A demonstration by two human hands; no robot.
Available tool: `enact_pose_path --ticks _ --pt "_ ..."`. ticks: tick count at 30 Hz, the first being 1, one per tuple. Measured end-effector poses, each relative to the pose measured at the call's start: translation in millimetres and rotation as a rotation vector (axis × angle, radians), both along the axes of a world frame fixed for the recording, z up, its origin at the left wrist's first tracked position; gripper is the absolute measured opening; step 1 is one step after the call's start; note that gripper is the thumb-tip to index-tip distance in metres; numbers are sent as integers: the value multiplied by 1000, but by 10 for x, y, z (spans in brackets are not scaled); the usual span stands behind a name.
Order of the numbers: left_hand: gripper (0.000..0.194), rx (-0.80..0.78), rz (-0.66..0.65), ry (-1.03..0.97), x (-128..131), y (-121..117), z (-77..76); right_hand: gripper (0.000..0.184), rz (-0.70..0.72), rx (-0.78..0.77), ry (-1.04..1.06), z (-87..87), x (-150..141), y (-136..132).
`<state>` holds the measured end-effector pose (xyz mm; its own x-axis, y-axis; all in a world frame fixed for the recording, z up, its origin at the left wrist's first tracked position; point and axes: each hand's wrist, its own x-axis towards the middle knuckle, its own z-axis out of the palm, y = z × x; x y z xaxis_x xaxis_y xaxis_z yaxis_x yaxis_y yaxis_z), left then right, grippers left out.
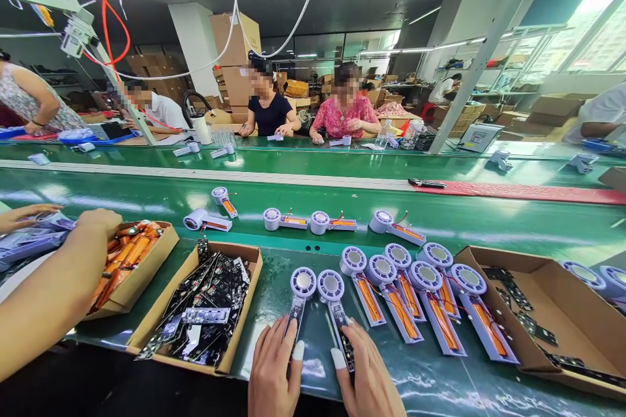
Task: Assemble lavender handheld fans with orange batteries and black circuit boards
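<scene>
Two lavender handheld fans lie side by side at the front edge of the green bench. My left hand [274, 368] grips the handle of the left fan [303, 282], thumb and fingers on either side of it. Around the handle of the right fan [331, 285] closes my right hand [369, 371]. A dark circuit board [341, 322] shows in that handle; the left handle is partly covered by my fingers. White covers sit on both my thumbs. Right of my hands rest several fans [425, 277] with orange batteries and loose wires in their open handles.
A carton of black circuit boards [257, 273] stands at my left, a carton of orange batteries [169, 241] beyond it. A neighbour's arm [53, 300] reaches there. Another carton [552, 267] stands at right. More fans [320, 221] lie on the green belt [274, 186]; people sit opposite.
</scene>
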<state>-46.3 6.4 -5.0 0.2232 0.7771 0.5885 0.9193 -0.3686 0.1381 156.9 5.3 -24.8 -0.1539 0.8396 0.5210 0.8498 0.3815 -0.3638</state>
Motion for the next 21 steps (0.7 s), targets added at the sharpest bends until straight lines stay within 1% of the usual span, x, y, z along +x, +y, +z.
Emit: enact_pose_path --ticks 3,7,10,15,21 --pt "48 -30 -2 -44 14 26 63 47 -16 -31 41 -56 -25 3" --pt "49 -73 21 -22 65 86 140 50 12 -58 12 -62 -27 30" --pt "44 -36 51 -3 103 121 126 55 -2 -50 -6 -84 -18 52" --pt "45 -2 73 56 138 132 67 60 6 -19 -54 -143 -14 81" --pt "45 29 90 83 185 136 61 65 35 -2 -99 -153 39 122"
